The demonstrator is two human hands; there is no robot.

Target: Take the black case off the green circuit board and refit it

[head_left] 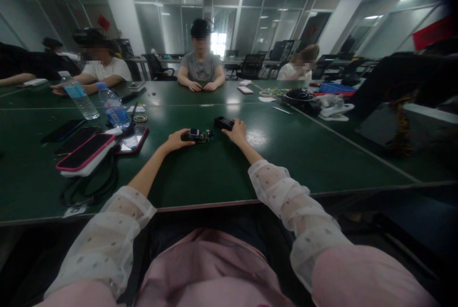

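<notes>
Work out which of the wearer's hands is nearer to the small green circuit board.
Left. The left hand holds the circuit board at its left end; the right hand is apart from it, to its right, holding a black case.

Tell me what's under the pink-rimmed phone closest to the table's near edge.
A white object shows beneath the pink-rimmed phone, sticking out along its near side. The rest of it, and anything else under there, is covered.

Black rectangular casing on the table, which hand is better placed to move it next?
Probably your right hand: it grips the black rectangular casing, while your left hand holds the green circuit board with a small screen.
</notes>
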